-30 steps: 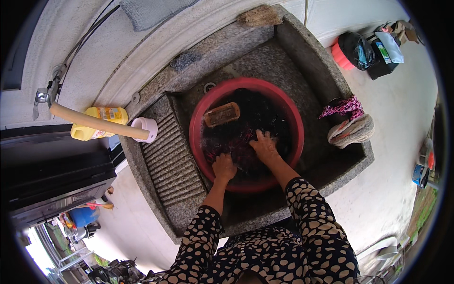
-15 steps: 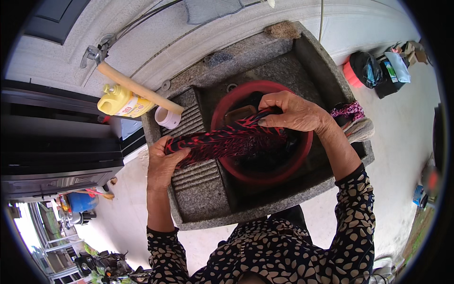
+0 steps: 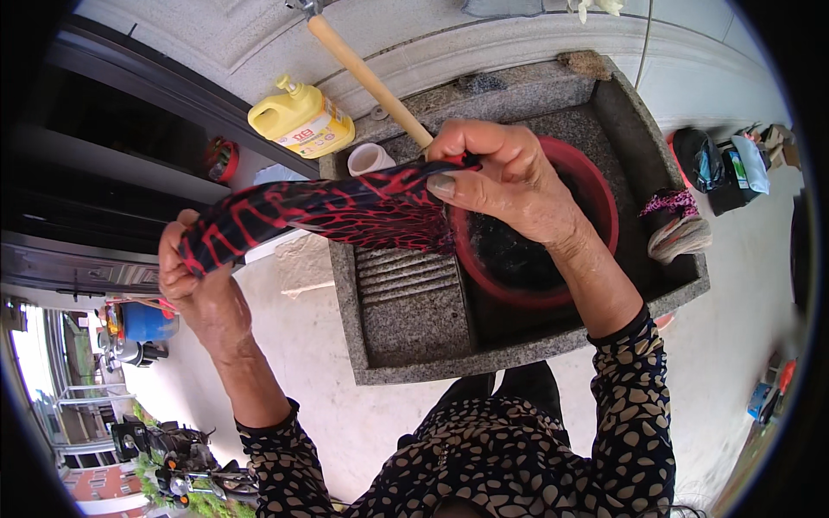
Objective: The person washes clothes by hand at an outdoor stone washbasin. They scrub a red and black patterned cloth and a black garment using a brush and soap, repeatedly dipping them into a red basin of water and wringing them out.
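A red-and-black patterned cloth [image 3: 328, 207] is stretched between my two hands, raised above the left side of a stone sink [image 3: 527, 347]. My left hand [image 3: 211, 302] is closed round its left end, out past the sink's left edge. With thumb and fingers my right hand [image 3: 522, 186] pinches the other end. Behind my right hand sits a red basin [image 3: 602, 186] with dark water, partly hidden by the hand and wrist. The ribbed washboard [image 3: 406, 281] lies below the cloth, whose lower part hangs loose.
At the sink's far left stand a yellow pump bottle [image 3: 302, 125] and a white tub [image 3: 370, 159], near a wooden handle [image 3: 371, 78]. A brown scrubber [image 3: 585, 65] rests on the back rim. Bunched fabric [image 3: 680, 240] hangs over the right rim. A motorbike [image 3: 194, 466] stands lower left.
Both hands have lifted the cloth up and left, off the basin and toward me. My view has shifted left, so the sink now sits further right.
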The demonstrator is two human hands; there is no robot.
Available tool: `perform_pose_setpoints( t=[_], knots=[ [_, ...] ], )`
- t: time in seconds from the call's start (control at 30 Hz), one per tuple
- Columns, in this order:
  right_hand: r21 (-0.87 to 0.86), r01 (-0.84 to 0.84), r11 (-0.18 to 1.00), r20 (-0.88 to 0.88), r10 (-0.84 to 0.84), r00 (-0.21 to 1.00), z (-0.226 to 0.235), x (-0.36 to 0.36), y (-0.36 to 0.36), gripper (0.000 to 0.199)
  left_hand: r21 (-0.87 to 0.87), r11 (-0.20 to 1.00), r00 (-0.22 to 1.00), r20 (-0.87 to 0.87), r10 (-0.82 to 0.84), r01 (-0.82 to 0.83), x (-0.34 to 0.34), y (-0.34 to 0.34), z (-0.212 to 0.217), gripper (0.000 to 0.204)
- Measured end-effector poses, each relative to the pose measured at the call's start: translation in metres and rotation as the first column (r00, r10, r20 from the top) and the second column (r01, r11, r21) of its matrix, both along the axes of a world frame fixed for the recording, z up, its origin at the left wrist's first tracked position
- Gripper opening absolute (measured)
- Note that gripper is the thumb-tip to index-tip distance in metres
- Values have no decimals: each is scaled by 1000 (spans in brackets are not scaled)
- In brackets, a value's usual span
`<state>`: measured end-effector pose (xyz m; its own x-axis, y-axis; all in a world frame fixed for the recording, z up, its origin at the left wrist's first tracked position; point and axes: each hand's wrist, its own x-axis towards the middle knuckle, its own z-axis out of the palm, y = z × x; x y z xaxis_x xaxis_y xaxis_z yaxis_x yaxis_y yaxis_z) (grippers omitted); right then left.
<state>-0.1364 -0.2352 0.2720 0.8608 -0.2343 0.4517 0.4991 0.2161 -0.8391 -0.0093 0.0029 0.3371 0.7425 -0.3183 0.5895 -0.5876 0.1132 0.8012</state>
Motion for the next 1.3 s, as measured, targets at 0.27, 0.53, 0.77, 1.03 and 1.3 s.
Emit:
perform_pose_setpoints(
  t=[0.27,0.53,0.77,1.03,1.3],
  knots=[
    [-913,-180,366,-336,-429,839,-222,16,80,32,765,600,970,-144,-197,235,-38,59,-221,28],
    [-926,-320,203,-336,-828,449,-249,119,130,47,906,400,984,171,-55,-135,-50,45,-289,54],
    [-864,101,493,-152,-447,881,-254,60,179,13,981,153,955,-75,-285,122,-70,74,-323,54],
    [-986,158,46,96,-618,780,-278,173,126,22,916,382,953,-1,-304,123,-70,57,-309,50],
    [-927,-100,361,-170,-167,971,-263,82,136,12,939,291,966,-117,-232,184,-70,73,-318,44]
  ],
)
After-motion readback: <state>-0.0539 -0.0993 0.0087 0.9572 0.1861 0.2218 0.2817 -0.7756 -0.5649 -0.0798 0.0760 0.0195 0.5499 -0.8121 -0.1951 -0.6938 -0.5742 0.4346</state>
